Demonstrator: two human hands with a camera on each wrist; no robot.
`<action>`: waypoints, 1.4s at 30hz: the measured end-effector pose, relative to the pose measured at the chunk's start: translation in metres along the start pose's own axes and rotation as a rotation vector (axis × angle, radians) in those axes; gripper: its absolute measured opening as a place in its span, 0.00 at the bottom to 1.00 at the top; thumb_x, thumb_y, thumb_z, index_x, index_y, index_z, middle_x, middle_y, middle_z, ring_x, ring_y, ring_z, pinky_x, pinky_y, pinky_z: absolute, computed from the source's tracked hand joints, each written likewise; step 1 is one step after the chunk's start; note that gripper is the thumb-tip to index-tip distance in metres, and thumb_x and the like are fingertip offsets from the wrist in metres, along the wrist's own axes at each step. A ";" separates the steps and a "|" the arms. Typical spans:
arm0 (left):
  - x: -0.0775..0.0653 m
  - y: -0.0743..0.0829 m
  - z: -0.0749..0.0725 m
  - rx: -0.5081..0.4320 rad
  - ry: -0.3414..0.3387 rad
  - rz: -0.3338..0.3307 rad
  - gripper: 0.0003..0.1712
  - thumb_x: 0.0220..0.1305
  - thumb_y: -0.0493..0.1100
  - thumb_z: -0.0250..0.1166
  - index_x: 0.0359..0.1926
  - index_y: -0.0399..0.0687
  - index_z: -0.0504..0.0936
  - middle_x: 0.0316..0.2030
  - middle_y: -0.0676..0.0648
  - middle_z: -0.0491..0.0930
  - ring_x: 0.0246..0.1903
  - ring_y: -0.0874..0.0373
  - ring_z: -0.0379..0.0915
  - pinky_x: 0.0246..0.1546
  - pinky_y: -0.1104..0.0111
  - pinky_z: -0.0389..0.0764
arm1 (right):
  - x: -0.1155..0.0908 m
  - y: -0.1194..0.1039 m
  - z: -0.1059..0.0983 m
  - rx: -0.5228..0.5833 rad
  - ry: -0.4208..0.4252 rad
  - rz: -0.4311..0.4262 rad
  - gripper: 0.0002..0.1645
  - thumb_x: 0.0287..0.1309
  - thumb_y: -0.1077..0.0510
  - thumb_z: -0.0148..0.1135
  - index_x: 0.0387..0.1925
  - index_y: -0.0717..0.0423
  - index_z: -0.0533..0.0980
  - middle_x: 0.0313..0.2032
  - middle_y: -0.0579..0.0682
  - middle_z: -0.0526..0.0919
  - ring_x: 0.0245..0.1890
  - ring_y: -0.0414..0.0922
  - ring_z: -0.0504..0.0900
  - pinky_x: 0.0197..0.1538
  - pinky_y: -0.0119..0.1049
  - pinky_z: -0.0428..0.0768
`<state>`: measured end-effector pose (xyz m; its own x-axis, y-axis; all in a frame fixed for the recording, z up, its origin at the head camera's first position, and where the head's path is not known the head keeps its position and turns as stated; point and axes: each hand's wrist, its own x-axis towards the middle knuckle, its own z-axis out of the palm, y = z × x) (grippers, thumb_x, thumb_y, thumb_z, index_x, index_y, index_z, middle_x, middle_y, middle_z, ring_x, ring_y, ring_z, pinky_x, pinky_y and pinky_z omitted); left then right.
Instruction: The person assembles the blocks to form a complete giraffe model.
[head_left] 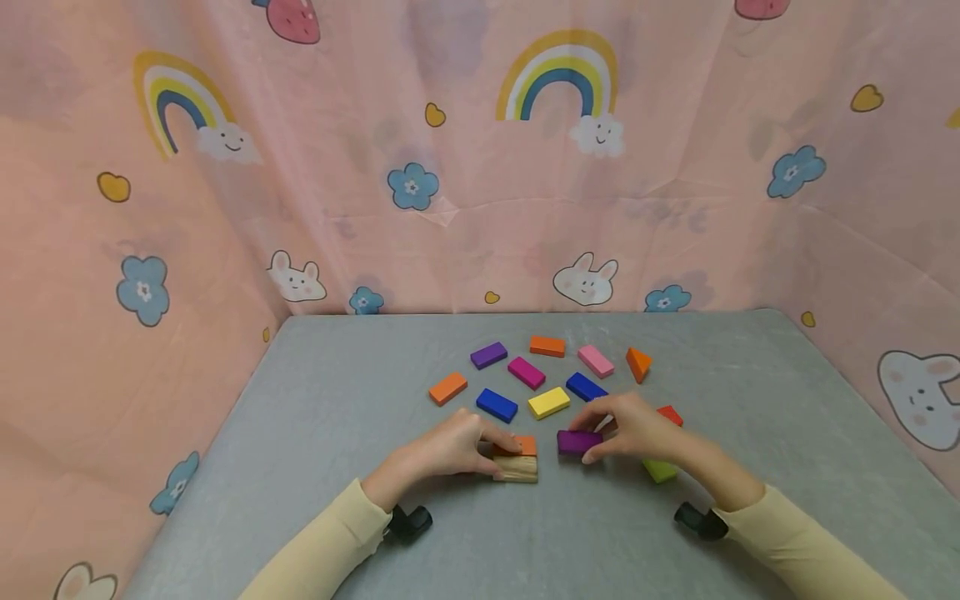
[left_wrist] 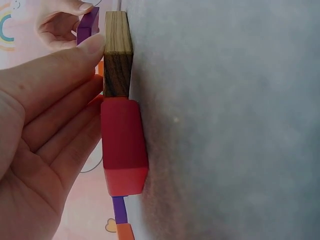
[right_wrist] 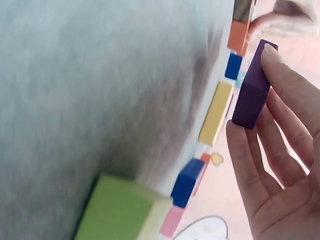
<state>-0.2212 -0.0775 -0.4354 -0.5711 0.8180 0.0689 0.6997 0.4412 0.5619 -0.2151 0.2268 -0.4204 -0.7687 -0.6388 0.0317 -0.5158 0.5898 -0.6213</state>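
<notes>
Just right of the left hand [head_left: 448, 447], which pinches a wood-grained block [head_left: 517, 471] and an orange block [head_left: 528, 446], the right hand [head_left: 632, 428] grips a purple block [head_left: 573, 444].

No text, label, brand, number or sign can be read in any of the 3 views.
</notes>
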 end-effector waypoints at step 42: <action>0.000 0.001 -0.001 0.011 -0.003 -0.008 0.21 0.51 0.48 0.73 0.49 0.58 0.85 0.47 0.60 0.83 0.51 0.72 0.75 0.51 0.78 0.74 | 0.016 -0.016 0.025 -0.008 -0.150 -0.038 0.20 0.44 0.46 0.75 0.40 0.47 0.80 0.37 0.39 0.82 0.37 0.35 0.80 0.41 0.28 0.81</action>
<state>-0.2207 -0.0769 -0.4338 -0.5753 0.8155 0.0625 0.6999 0.4514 0.5535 -0.2095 0.1947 -0.4294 -0.6834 -0.7274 -0.0625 -0.5473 0.5671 -0.6155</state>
